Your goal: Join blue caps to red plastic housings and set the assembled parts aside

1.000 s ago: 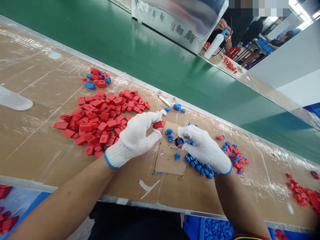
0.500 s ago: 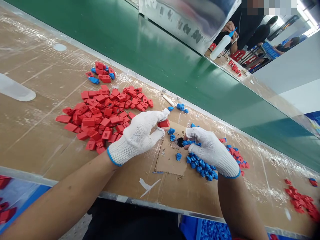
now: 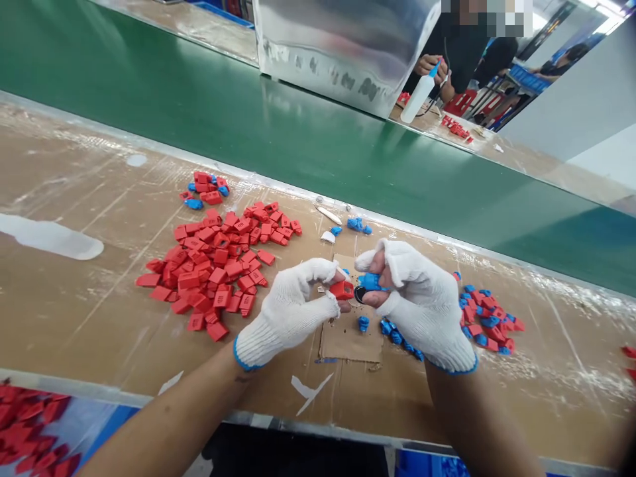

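My left hand (image 3: 298, 301), in a white knitted glove, pinches a red plastic housing (image 3: 342, 290) with its open end facing right. My right hand (image 3: 417, 298), gloved the same way, holds a blue plastic piece (image 3: 371, 281) between bare thumb and fingertips. The two parts face each other, close together, over a small round black dish (image 3: 360, 295). Beneath them lies a stained cardboard sheet (image 3: 348, 341). One loose blue piece (image 3: 363, 324) rests on it. More blue pieces (image 3: 396, 335) lie partly hidden under my right hand.
A large heap of red housings (image 3: 209, 265) spreads to the left. Mixed red and blue parts (image 3: 489, 321) lie right. Beyond the bench runs a green belt (image 3: 199, 126) with a metal box (image 3: 338, 59) over it. Across it, a person's hands are near a white bottle (image 3: 418, 98).
My hands have come closer together, bringing the red housing beside the blue piece. The blue piece is now clearly visible in my right fingertips. The camera view has shifted and levelled somewhat.
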Motion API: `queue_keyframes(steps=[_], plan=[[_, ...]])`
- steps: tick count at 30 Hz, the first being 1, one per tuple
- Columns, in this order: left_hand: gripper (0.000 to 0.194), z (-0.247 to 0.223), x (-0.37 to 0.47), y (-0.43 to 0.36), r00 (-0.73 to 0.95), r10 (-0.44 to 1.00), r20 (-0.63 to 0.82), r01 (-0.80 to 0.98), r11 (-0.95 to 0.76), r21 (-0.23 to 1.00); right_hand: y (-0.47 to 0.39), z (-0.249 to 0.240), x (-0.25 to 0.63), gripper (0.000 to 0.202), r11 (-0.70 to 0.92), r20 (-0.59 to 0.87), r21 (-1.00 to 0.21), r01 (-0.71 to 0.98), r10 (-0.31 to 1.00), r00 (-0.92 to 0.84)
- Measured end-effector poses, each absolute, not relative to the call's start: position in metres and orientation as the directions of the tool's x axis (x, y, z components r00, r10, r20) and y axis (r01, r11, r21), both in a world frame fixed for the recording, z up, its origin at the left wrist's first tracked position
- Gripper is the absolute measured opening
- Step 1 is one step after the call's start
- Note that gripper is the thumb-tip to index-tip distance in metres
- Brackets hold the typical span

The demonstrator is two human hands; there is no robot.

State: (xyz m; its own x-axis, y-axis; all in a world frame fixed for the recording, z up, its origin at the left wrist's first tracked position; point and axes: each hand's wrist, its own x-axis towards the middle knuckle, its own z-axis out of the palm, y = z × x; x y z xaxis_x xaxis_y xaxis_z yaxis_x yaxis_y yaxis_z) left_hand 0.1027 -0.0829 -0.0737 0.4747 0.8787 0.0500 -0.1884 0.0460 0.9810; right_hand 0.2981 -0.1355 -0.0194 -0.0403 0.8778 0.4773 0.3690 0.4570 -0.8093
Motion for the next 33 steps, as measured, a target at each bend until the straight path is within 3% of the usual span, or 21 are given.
queue_keyframes(steps=[5, 11, 17, 21, 25, 27, 31, 33], plan=[[0.019, -0.072, 0.104, -0.084, 0.510, 0.860, 0.029, -0.283, 0.136, 0.949, -0.132, -0.023, 0.297, 0.027, 0.508, 0.509, -0.803, 0.312, 0.857, -0.084], [0.015, -0.067, 0.103, -0.082, 0.514, 0.854, 0.078, -0.154, 0.003, 0.988, -0.132, -0.020, 0.296, 0.030, 0.475, 0.480, -0.795, 0.376, 0.873, -0.089], [0.012, -0.068, 0.102, -0.083, 0.624, 0.781, 0.035, -0.052, -0.003, 0.999, -0.129, -0.011, 0.298, 0.026, 0.530, 0.458, -0.712, 0.461, 0.848, -0.268], [0.007, -0.065, 0.100, -0.083, 0.649, 0.758, 0.056, -0.011, -0.064, 0.998, -0.129, -0.010, 0.300, 0.026, 0.493, 0.396, -0.740, 0.457, 0.869, -0.296], [0.009, -0.062, 0.099, -0.083, 0.647, 0.763, 0.013, -0.013, -0.007, 1.000, -0.129, -0.012, 0.302, 0.028, 0.467, 0.386, -0.790, 0.396, 0.882, -0.271], [0.015, -0.065, 0.100, -0.084, 0.642, 0.766, -0.001, -0.045, 0.040, 0.998, -0.128, -0.013, 0.301, 0.029, 0.494, 0.422, -0.783, 0.378, 0.868, -0.261], [0.053, -0.081, 0.104, -0.086, 0.662, 0.748, 0.047, -0.202, 0.117, 0.972, -0.128, -0.020, 0.285, 0.028, 0.578, 0.538, -0.725, 0.374, 0.815, -0.217], [0.068, -0.087, 0.106, -0.089, 0.689, 0.721, 0.076, -0.191, 0.079, 0.978, -0.128, -0.025, 0.274, 0.031, 0.591, 0.564, -0.738, 0.326, 0.805, -0.184]])
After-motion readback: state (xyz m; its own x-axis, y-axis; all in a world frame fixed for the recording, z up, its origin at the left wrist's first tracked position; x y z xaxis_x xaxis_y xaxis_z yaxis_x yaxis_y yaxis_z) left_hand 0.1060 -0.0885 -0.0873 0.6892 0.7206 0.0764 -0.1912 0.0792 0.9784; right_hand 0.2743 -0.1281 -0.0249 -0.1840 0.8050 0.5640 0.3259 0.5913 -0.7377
